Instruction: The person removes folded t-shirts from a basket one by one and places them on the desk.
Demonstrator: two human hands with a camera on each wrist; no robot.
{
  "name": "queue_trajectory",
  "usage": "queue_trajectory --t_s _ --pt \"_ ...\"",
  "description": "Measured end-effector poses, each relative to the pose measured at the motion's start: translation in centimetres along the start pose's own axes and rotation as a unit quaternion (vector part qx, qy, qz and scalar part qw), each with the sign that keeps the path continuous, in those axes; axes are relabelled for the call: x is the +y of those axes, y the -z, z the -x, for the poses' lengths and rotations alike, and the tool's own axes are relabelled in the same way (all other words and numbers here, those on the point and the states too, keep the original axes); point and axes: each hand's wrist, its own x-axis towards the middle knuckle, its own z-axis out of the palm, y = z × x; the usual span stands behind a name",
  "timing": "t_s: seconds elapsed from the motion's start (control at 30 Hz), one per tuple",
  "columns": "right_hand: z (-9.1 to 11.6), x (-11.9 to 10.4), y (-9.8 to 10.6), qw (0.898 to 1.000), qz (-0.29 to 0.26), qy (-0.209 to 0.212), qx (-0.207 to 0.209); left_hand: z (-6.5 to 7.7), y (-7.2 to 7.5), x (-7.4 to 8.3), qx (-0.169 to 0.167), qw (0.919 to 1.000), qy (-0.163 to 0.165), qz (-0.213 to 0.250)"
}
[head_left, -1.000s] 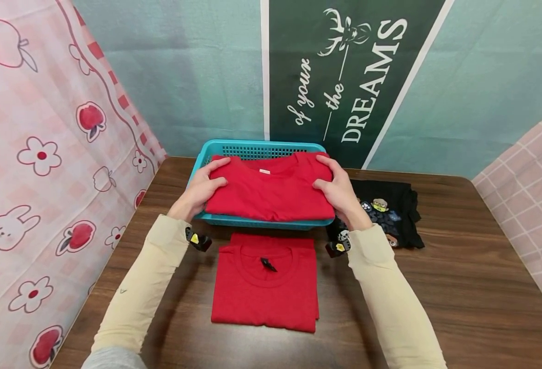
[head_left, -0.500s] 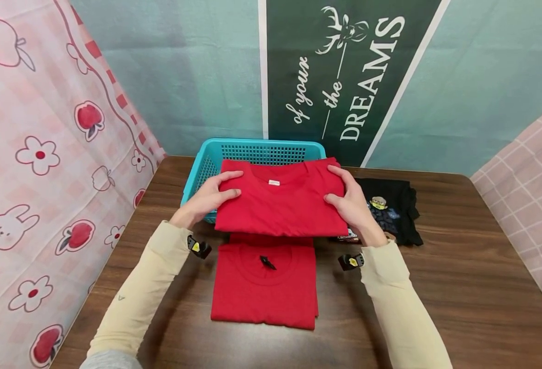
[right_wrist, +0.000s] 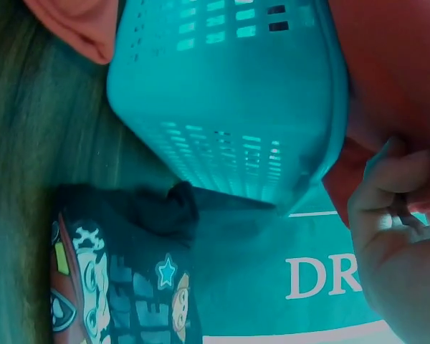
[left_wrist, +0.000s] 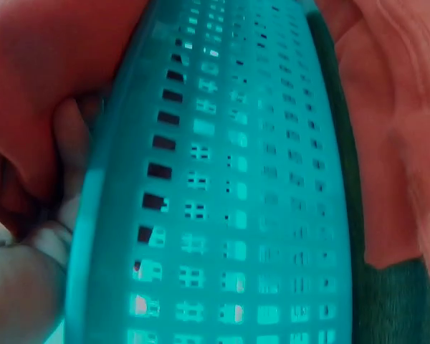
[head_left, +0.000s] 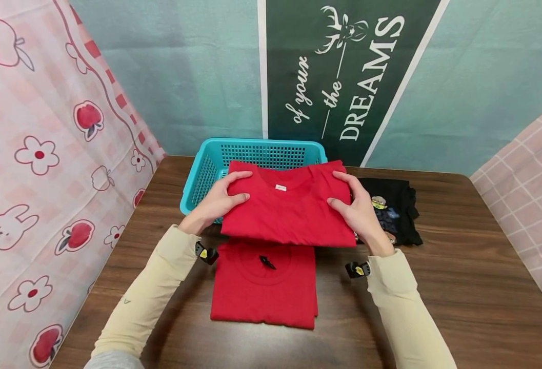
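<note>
Both hands hold a folded red T-shirt with a white neck label (head_left: pixel 286 210) in the air, in front of and partly over the blue basket (head_left: pixel 197 174). My left hand (head_left: pixel 224 197) grips its left side, thumb on top. At the right side my right hand (head_left: pixel 356 205) grips it the same way; in the right wrist view the fingers (right_wrist: pixel 387 186) curl under the cloth. Below lies another folded red T-shirt with a black neck label (head_left: pixel 263 297), its far part hidden by the held one.
On the brown wooden table (head_left: pixel 460 266), a folded black T-shirt with printed cartoon figures (head_left: pixel 393 210) lies right of the basket. A teal and green cloth backdrop (head_left: pixel 197 77) hangs behind, and a pink patterned curtain (head_left: pixel 40 215) is on the left.
The held red T-shirt has come up out of the basket, toward me and slightly right, with both hands. More of the basket's inside shows. The lower red T-shirt has stayed in place.
</note>
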Motion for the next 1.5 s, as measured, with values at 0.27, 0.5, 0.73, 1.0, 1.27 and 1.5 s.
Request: queue_trajectory --t_s 0.27,0.5,0.73,1.0,1.27,1.5 --pt "0.6 0.6 0.9 1.0 0.01 0.011 0.014 0.6 -0.5 0.7 -0.014 0.9997 0.015 -0.01" --pt "1.0 0.7 1.3 0.998 0.026 0.024 0.042 0.8 -1.1 1.0 -0.017 0.9998 0.012 -0.001" --pt "1.4 0.8 1.7 0.998 0.048 0.022 0.041 0.9 -1.7 1.4 -0.034 0.9993 0.015 -0.001" --pt "2.1 1.3 2.9 0.997 0.069 0.018 0.007 1.2 -2.1 1.7 -0.044 0.9986 0.013 -0.026" --pt "3.1 1.6 4.2 0.995 0.092 0.018 -0.02 1.7 -2.8 2.0 -0.063 0.9976 0.027 0.004" --pt "3.7 1.6 4.9 0.993 0.115 0.031 -0.013 2.2 -3.4 2.5 -0.072 0.9959 0.033 0.044"
